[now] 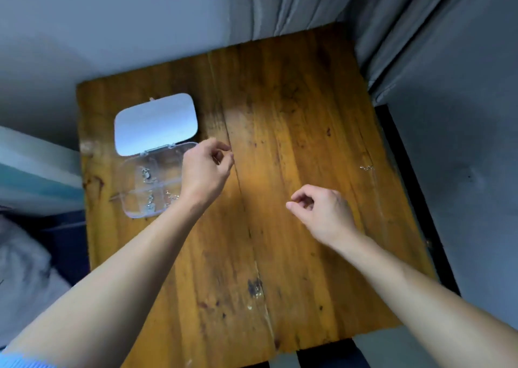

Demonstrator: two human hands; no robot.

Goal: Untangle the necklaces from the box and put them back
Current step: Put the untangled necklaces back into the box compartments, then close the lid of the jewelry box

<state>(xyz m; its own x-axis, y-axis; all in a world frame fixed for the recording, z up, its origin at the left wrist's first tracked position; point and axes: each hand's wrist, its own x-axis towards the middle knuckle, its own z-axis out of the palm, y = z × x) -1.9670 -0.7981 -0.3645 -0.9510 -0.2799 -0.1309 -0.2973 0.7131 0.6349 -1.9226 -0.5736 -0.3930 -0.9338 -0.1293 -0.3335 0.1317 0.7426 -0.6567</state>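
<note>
A clear plastic compartment box (131,199) lies open at the table's left, its pale lid (155,122) folded back. Several silver necklaces (148,177) lie in its compartments. My left hand (203,171) hovers at the box's right edge, thumb and forefinger pinched together. My right hand (322,210) is over the table's middle right, also pinched, with its fingertips pointing toward the left hand. Both pinches look closed on a fine chain, which is too thin and blurred to trace between them. A small silver piece (366,167) lies alone near the right edge.
The wooden table (280,255) stands in a corner, with a grey wall behind it and grey curtains (308,3) at the back right. Bedding (25,269) lies beyond the left edge. A dark gap (414,199) runs along the right edge.
</note>
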